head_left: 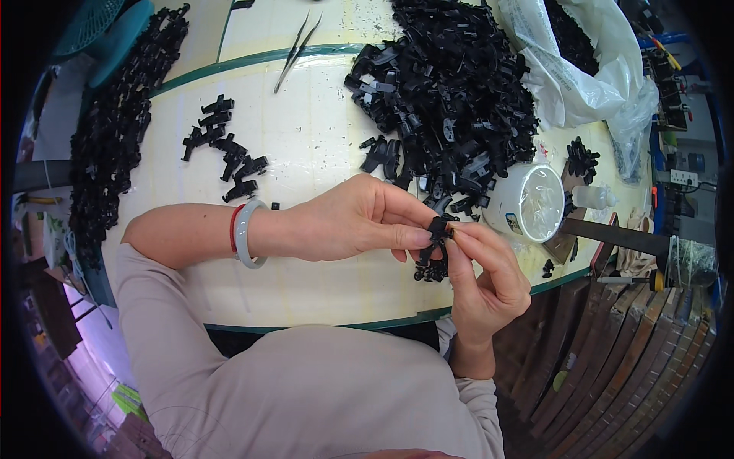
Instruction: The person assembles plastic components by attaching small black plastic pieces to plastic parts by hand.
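Both hands meet near the front of the pale table, over a small black plastic part (438, 231). My left hand (359, 218) comes in from the left and pinches this part between thumb and forefinger. From the right, my right hand (485, 271) has its thumb and forefinger pressed together at the part's right end; whether a smaller piece is in them is hidden. Just below the fingertips lies a little cluster of tiny black pieces (432, 270). A large heap of black plastic parts (459, 92) rises just beyond the hands.
Several loose black parts (231, 149) lie left of centre, with tweezers (296, 53) farther back. A long band of black parts (115, 130) runs along the left. To the right stand a white round tub (533, 203), a small bottle (595, 197) and a white plastic bag (566, 76).
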The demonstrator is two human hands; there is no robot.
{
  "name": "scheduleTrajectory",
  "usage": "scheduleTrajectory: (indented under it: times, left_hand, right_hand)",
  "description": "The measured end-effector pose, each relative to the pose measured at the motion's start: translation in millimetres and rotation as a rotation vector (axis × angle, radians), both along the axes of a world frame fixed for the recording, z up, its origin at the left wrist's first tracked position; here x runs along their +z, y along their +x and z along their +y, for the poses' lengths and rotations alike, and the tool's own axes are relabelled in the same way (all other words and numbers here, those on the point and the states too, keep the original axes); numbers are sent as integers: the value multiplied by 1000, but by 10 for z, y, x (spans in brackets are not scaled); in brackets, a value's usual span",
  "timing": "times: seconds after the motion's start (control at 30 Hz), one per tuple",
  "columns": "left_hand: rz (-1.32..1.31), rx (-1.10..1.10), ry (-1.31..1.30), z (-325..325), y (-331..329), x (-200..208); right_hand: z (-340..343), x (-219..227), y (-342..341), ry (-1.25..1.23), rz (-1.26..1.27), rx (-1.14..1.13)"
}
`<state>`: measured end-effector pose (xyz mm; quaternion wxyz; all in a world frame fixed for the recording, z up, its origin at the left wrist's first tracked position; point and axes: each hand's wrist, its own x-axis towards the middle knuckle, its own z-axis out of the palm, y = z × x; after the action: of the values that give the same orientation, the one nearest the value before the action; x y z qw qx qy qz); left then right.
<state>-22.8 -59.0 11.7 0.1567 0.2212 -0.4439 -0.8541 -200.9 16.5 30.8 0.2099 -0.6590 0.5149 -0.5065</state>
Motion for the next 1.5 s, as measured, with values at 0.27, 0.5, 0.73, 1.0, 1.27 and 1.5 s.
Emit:
scheduleTrajectory:
  times: [0.27, 0.5, 0.73, 1.0, 1.27, 1.5]
  left_hand:
    - [-41, 136, -155, 49, 9, -54]
    - [-433, 28, -381, -82, 224, 248]
    - [-775, 130, -756, 181, 740, 187]
    - [-1086, 571, -1807, 410, 877, -63]
    - [-899, 281, -1910, 277, 854, -164]
    - [-1064, 351, -1974, -165, 1400, -227]
  right_hand:
    - [-26, -6, 40, -41, 188, 10]
    - [112, 0, -214, 47, 255, -107]
    - [511, -190, -152, 143, 446, 45]
    - [472, -308, -112, 6, 613, 90]
    - [504, -291, -97, -57, 763, 214]
    - [490, -329, -102, -65, 789, 205]
